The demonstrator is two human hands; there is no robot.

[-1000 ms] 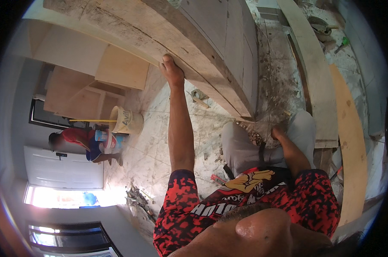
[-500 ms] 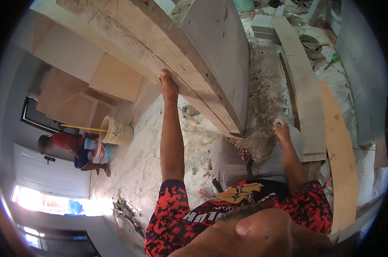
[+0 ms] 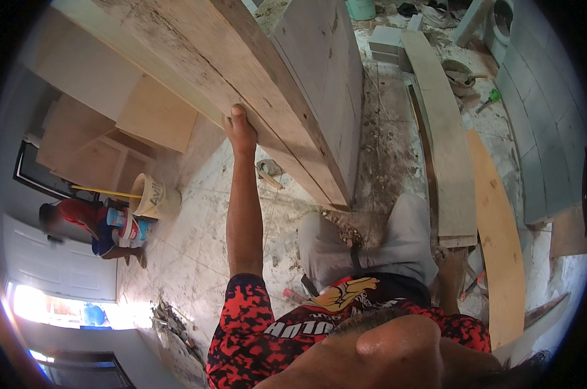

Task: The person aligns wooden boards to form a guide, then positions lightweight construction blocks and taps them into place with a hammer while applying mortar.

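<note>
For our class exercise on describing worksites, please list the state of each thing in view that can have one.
Left hand: against the wooden board, fingers partly hidden
Wooden board: soiled, touched by the left hand
Right forearm: partly visible, its hand unclear
Beige bucket: upright, uncovered
White door: open
Grey blocks: stacked
Floor: dirty, debris-strewn

From where I stood, I made out dark capitals [image 3: 156,193] on the side of the cream plastic bucket [image 3: 167,206]. Just beside that bucket, the blue, white and red pails [image 3: 129,226] carried printing too small to read. Well apart from the bucket, the wearer's red-and-black T-shirt [image 3: 240,324] bore bold white capitals [image 3: 297,329] across the chest, with smaller pale script near its yellow emblem [image 3: 344,292].
</note>
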